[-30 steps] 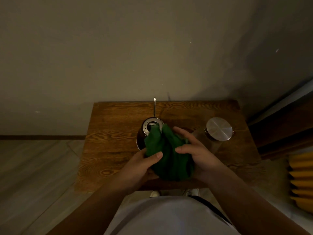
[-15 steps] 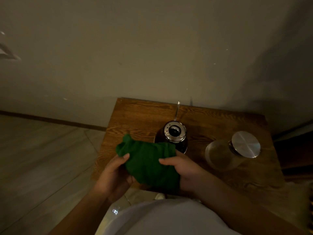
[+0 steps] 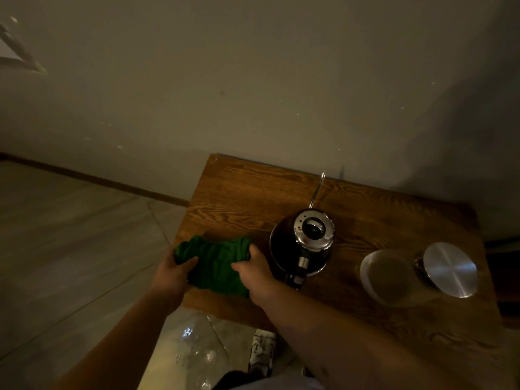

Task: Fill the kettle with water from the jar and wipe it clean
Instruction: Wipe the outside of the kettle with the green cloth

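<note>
A dark gooseneck kettle [image 3: 292,249] with a shiny lid stands in the middle of the small wooden table [image 3: 253,192], its thin spout pointing toward the wall. A glass jar [image 3: 391,274] with a metal lid lies tilted at the right of the table. A crumpled green cloth [image 3: 216,260] rests on the table's near left corner. My left hand [image 3: 171,274] grips the cloth's left end. On the right side of the cloth my right hand [image 3: 253,274] holds it, just left of the kettle and apart from it.
A plain wall runs right behind the table. Grey floor tiles lie to the left, with a wet, shiny patch [image 3: 191,347] below the table's front edge. A shoe [image 3: 261,350] shows under the table edge.
The cloth has come off the kettle and both hands have carried it left onto the table corner. The kettle's lid now shows fully. The view has swung to the left.
</note>
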